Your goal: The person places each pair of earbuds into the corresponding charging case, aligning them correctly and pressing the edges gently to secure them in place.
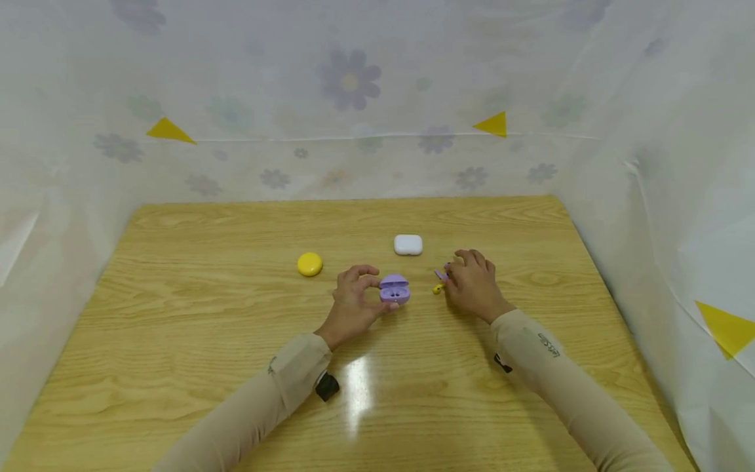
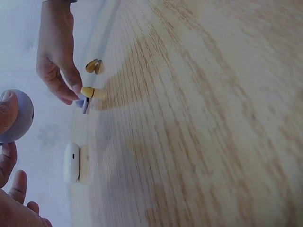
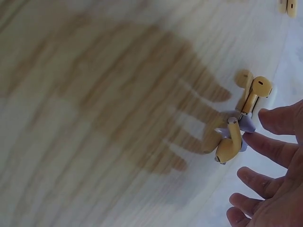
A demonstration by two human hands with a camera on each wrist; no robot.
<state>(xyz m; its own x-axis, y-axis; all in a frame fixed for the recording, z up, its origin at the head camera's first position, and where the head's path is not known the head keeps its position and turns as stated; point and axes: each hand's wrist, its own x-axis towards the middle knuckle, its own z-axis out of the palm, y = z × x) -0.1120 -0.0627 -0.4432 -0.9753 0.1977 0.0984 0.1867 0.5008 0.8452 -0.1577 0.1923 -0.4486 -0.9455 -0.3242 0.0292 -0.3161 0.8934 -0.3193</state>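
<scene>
My left hand (image 1: pixel 352 307) holds a purple earbud case (image 1: pixel 394 296) between thumb and fingers, its lid raised and two dark hollows showing inside. My right hand (image 1: pixel 474 286) reaches down to a small cluster of earbuds on the table. In the right wrist view its index fingertip is right at a purple earbud (image 3: pixel 247 124), with the thumb close on the other side and the remaining fingers loosely spread. A yellow earbud (image 3: pixel 228 147) lies across the purple pieces, and a second yellow earbud (image 3: pixel 261 87) leans beside them.
A closed white earbud case (image 1: pixel 408 245) stands behind the purple one. To the left lies a round yellow case (image 1: pixel 309 264). Another small yellow piece (image 3: pixel 291 6) shows at the corner of the right wrist view. Flowered white sheeting (image 1: pixel 350 78) surrounds the wooden table (image 1: pixel 236 262).
</scene>
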